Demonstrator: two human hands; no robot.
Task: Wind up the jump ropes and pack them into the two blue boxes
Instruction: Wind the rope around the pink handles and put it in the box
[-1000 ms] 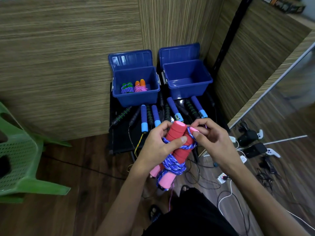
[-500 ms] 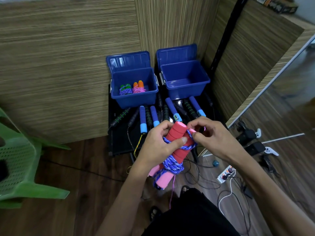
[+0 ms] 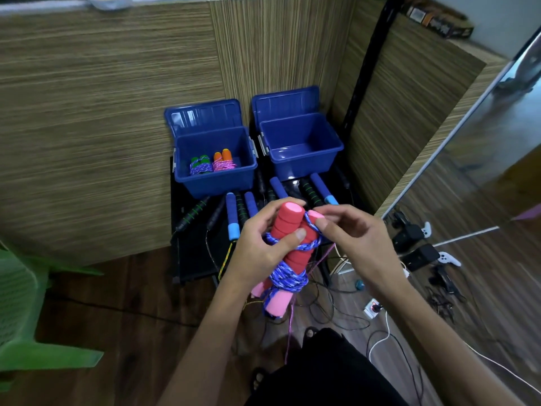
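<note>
Gripping a pair of red-and-pink foam handles (image 3: 288, 230) near the centre of the view, the left hand (image 3: 257, 244) is curling its fingers round them, with the thumb lying across the front and pressing on the blue-and-white rope (image 3: 288, 278) wound about them. At three o'clock from the handles, the right hand (image 3: 355, 244) is pinching a strand of that rope against the top of the handles with its fingertips (image 3: 322, 224); the remaining fingers are loosely curled. A thin pink cord (image 3: 289, 332) is hanging down from the bundle toward six o'clock.

At twelve o'clock from the hands, two blue boxes are standing side by side with their lids tipped back against the wood-grain wall. The left blue box (image 3: 215, 183) is holding two wound ropes: a green-handled bundle (image 3: 200, 165) and, just beside it at three o'clock, an orange-handled bundle (image 3: 223, 162). The right blue box (image 3: 301, 159) is showing only its bare floor.

Between the boxes and the hands, several unwound ropes are lying on a black low table (image 3: 190, 259), among them blue foam handles (image 3: 231, 215) and black handles with green rings (image 3: 310, 194).

At nine o'clock a green plastic chair (image 3: 26, 303) is standing on the wooden floor. At four o'clock, white-and-black game controllers (image 3: 421, 256) and loose cables are lying on the floor.
</note>
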